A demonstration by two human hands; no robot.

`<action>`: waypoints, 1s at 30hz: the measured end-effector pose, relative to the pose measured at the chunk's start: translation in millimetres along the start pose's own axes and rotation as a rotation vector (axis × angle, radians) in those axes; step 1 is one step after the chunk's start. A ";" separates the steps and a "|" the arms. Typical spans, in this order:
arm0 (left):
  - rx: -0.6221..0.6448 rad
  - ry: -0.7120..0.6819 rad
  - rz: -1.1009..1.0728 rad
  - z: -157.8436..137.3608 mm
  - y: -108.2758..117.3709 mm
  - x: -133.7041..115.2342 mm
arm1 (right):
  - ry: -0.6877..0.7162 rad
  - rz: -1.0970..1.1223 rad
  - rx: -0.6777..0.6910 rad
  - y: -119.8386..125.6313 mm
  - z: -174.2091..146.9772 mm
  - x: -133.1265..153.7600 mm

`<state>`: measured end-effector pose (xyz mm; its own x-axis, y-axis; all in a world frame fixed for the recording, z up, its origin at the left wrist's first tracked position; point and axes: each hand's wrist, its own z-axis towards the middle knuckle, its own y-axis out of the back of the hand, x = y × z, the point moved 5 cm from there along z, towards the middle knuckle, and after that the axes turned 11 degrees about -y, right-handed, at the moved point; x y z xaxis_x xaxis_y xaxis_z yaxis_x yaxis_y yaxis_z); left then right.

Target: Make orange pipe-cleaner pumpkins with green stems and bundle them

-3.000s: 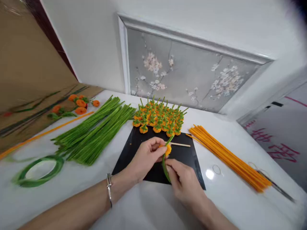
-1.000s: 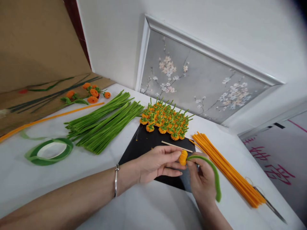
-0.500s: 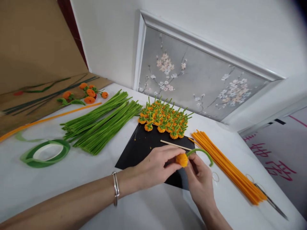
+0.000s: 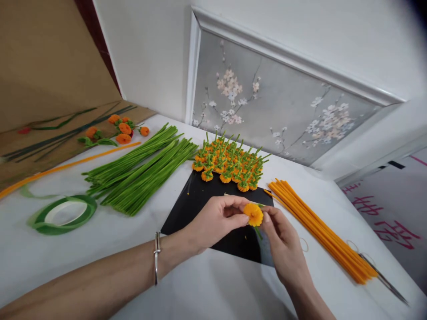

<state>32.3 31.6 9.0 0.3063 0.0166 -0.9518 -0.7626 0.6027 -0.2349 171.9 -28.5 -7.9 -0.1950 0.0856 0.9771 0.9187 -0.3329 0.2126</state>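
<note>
Hands [image 4: 213, 224] grip an orange flower [image 4: 253, 214] and green stem [image 4: 258, 232], the stem mostly hidden.

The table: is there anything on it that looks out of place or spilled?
Two small things. One orange stem lies alone at left, apart from the orange bundle at right. Tiny yellow bits, perhaps scraps, dot the black mat.

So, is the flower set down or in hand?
In hand: the left hand pinches the flower at one edge, with the right hand at the other.
</note>
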 end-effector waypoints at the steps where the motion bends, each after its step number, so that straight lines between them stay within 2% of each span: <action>1: -0.008 -0.005 0.024 0.2 1.2 0.8 | 0.058 -0.051 -0.051 4.3 -0.6 3.7; 3: -0.022 -0.029 0.097 0.1 3.4 2.3 | 0.155 -0.131 -0.103 8.3 -2.7 10.0; 10: 0.059 -0.117 0.284 -4.5 -0.8 5.6 | 0.323 -0.447 -0.036 -2.6 -8.8 19.6; 16: 0.090 -0.099 0.287 -4.1 -3.4 7.9 | 0.595 -0.666 -0.162 -6.1 -19.4 31.3; 19: 0.090 -0.082 0.272 -4.0 -4.2 7.7 | 0.608 -0.696 -0.186 -7.4 -20.8 35.5; 25: 0.075 -0.066 0.319 -6.9 -4.8 13.0 | 0.588 -0.777 -0.104 -13.1 -18.6 32.2; 30: 0.052 -0.045 0.295 -8.1 -9.5 16.2 | 0.614 -0.869 -0.154 -18.0 -19.6 23.3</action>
<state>39.9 19.6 -5.8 0.1014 0.2320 -0.9674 -0.7926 0.6066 0.0624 144.1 -38.9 11.3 -0.9391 -0.1222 0.3213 0.3377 -0.5033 0.7954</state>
